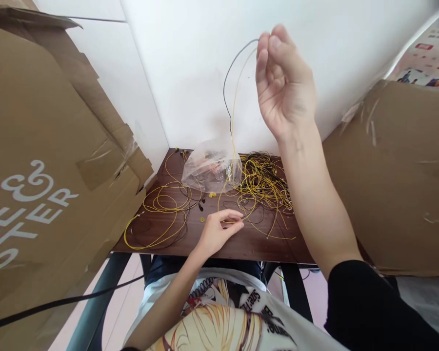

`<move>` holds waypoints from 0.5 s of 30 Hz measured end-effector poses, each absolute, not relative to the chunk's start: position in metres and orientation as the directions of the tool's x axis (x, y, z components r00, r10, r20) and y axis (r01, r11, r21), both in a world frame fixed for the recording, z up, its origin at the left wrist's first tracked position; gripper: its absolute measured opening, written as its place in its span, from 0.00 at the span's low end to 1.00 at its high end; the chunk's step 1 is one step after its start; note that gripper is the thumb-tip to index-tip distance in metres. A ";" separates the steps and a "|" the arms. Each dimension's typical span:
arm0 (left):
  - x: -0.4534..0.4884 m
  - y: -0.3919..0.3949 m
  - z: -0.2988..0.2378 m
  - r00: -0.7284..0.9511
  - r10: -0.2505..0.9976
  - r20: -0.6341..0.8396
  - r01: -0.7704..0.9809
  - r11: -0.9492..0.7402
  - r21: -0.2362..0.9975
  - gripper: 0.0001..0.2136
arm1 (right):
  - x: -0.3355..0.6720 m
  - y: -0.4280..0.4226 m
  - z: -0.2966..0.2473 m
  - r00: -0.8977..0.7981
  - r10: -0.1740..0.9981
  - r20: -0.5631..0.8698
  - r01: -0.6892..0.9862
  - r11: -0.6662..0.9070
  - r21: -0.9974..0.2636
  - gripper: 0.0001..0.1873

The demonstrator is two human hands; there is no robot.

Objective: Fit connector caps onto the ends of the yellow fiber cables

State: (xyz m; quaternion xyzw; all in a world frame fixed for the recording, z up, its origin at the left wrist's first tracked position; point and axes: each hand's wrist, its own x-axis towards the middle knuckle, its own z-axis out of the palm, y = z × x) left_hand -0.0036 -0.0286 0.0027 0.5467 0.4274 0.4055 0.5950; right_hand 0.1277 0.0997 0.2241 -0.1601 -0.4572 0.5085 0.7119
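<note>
My right hand (283, 83) is raised high in front of the white wall, fingers pinched on a thin yellow wire (235, 105) and a thin black wire (227, 83) that hang down toward the table. My left hand (219, 231) rests low on the dark wooden table (249, 241), thumb and fingers pinched on the lower stretch of the yellow wire. A tangle of yellow and black wires (265, 183) lies just right of it. A loose coil of yellow wire (163, 214) lies to its left. A crumpled clear plastic bag (208, 170) sits behind the left hand.
A large cardboard box (47, 161) with white lettering stands close on the left, another cardboard sheet (398, 180) on the right. Small yellow bits (212, 194) lie on the table. A black cable (58, 304) runs below the table's left edge.
</note>
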 end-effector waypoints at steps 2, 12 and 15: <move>-0.003 -0.027 -0.001 0.262 0.959 -0.108 -0.122 0.144 0.982 0.10 | 0.135 0.115 0.206 0.058 0.872 0.486 -0.485 0.450 -0.750 0.07; -0.015 -0.020 0.008 0.100 0.982 -0.158 -0.387 0.185 0.903 0.19 | 0.166 0.145 0.127 0.024 0.853 0.522 -0.272 0.508 -0.817 0.15; -0.022 -0.020 0.014 0.094 0.979 -0.182 -0.442 0.205 0.873 0.18 | 0.164 0.141 0.127 0.003 0.859 0.512 -0.277 0.493 -0.825 0.16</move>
